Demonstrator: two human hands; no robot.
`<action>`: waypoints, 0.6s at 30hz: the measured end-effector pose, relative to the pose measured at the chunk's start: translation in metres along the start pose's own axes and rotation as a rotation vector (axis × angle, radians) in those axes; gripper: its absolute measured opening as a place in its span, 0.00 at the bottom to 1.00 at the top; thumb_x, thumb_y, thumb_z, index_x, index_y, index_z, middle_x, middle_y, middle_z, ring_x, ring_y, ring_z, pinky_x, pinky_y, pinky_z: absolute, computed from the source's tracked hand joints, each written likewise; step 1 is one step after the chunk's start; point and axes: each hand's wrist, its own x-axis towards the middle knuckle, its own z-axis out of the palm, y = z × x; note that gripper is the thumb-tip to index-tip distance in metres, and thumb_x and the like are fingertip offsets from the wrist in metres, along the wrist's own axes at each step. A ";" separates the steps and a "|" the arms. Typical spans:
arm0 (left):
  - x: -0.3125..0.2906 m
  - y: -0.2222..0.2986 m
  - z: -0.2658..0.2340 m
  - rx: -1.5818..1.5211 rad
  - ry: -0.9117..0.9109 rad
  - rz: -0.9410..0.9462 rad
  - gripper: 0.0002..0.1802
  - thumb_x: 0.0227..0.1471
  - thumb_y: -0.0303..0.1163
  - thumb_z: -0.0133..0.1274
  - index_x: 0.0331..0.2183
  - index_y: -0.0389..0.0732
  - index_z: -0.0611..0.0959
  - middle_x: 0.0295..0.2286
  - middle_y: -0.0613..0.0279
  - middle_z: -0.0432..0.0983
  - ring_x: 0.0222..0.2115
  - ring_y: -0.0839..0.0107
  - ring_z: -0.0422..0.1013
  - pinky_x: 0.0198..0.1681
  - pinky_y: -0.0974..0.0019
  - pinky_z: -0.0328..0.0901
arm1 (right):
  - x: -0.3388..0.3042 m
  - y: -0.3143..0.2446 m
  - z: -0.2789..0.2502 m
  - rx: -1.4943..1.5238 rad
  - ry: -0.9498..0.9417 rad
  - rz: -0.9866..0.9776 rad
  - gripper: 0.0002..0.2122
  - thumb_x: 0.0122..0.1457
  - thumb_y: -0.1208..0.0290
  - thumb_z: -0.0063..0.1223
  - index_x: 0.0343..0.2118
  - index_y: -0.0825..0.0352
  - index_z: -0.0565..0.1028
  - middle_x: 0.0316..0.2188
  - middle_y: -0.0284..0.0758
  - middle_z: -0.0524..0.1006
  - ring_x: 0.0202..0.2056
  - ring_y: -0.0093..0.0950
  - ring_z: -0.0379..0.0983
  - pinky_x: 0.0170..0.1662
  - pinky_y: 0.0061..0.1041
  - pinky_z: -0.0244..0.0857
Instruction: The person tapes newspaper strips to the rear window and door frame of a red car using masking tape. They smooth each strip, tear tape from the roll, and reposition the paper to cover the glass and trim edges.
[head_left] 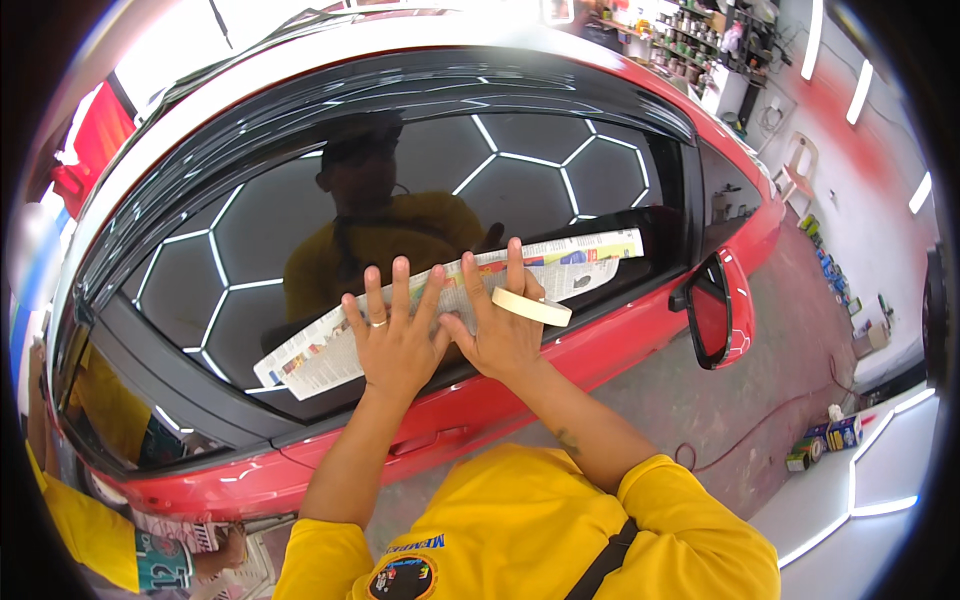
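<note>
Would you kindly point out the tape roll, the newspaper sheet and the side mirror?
Tape roll (535, 309): head view, on its pale outer band.
Newspaper sheet (454, 292): head view, on its printed middle.
Side mirror (710, 315): head view, on its dark glass.

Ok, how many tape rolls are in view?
1: the cream tape roll at the right hand, over the newspaper. Others could be hidden among the cluttered shelves.
</note>
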 end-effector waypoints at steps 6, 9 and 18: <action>0.002 0.001 -0.003 -0.025 0.009 -0.012 0.41 0.58 0.60 0.62 0.69 0.62 0.75 0.74 0.54 0.55 0.77 0.43 0.42 0.76 0.31 0.30 | -0.004 0.064 -0.019 -0.189 0.035 0.097 0.36 0.60 0.43 0.63 0.71 0.51 0.73 0.75 0.64 0.51 0.60 0.56 0.65 0.63 0.49 0.59; 0.001 -0.001 -0.004 -0.016 -0.009 0.005 0.41 0.58 0.60 0.62 0.70 0.61 0.75 0.75 0.51 0.53 0.77 0.41 0.41 0.76 0.31 0.29 | -0.004 0.107 -0.030 -0.259 0.086 0.193 0.35 0.60 0.46 0.64 0.71 0.51 0.74 0.75 0.65 0.51 0.62 0.58 0.64 0.67 0.50 0.56; -0.008 -0.006 -0.001 -0.005 -0.024 -0.004 0.43 0.55 0.60 0.65 0.69 0.61 0.76 0.74 0.49 0.53 0.77 0.39 0.40 0.75 0.28 0.31 | 0.000 0.190 -0.061 -0.363 0.006 0.313 0.33 0.65 0.54 0.61 0.73 0.50 0.69 0.76 0.64 0.52 0.62 0.60 0.64 0.69 0.57 0.54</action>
